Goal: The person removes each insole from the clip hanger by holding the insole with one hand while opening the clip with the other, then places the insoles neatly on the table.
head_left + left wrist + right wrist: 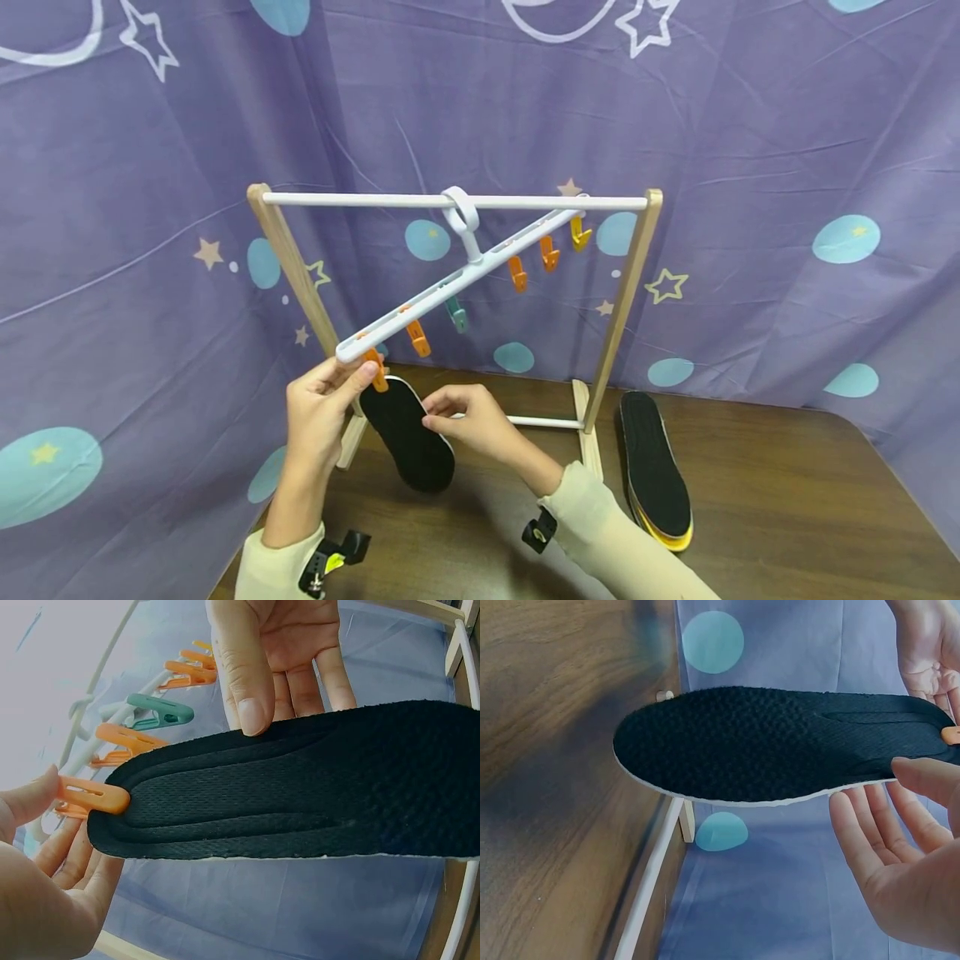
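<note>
My left hand [318, 408] pinches an orange clothespin [375, 371] at the near left end of a white clip hanger [420, 308]. In the left wrist view, the clothespin's tip lies over the narrow end of a black insole [247, 787]. The insole [408, 433] hangs tilted below the bar, off the table. At its right edge my right hand [472, 421] holds it, thumb on the black face and fingers behind. The right wrist view shows the insole's pale rim [765, 802] and the right hand's thumb [922, 776] by its edge.
The hanger's hook loops over the white rail [360, 200] of a wooden-legged stand [622, 317]. Several orange, teal and yellow clothespins [455, 312] hang along the bar. Another black insole [656, 467] with a yellow underside lies on the brown table [780, 492]. A purple curtain [750, 167] stands behind.
</note>
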Available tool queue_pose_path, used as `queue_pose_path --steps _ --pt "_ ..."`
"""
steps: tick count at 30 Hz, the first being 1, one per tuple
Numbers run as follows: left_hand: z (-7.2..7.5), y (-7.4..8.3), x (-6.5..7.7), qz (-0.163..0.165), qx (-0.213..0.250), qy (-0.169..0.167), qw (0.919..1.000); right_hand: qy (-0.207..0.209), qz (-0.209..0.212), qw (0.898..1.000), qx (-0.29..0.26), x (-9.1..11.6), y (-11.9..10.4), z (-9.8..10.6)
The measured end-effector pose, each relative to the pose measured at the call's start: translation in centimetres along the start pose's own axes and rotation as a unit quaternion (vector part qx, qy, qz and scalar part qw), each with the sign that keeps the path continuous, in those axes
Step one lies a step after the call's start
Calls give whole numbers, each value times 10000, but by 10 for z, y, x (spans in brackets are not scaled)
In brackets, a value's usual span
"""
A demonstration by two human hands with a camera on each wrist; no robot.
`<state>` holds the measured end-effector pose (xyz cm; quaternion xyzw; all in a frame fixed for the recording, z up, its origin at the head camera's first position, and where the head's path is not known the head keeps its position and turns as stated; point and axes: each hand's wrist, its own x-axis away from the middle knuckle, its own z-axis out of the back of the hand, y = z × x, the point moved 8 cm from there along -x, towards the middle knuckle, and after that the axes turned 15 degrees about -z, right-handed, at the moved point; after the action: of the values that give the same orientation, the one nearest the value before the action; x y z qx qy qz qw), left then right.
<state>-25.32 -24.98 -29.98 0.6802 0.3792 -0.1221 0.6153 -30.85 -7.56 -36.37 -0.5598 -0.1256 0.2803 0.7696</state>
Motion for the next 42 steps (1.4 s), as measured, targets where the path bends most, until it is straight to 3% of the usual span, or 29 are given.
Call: queue_pose_path --steps 15,29,42 --pt "1 -2 1 -132 61 468 9988 31 -146 9998 -121 0 4 -1" --pt "-3 -2 -1 -463 11 587 9972 169 -81 9998 -41 3 2 0" --pt "-3 -1 -2 -297 -90 743 9968 205 -79 9997 -66 5 2 2"
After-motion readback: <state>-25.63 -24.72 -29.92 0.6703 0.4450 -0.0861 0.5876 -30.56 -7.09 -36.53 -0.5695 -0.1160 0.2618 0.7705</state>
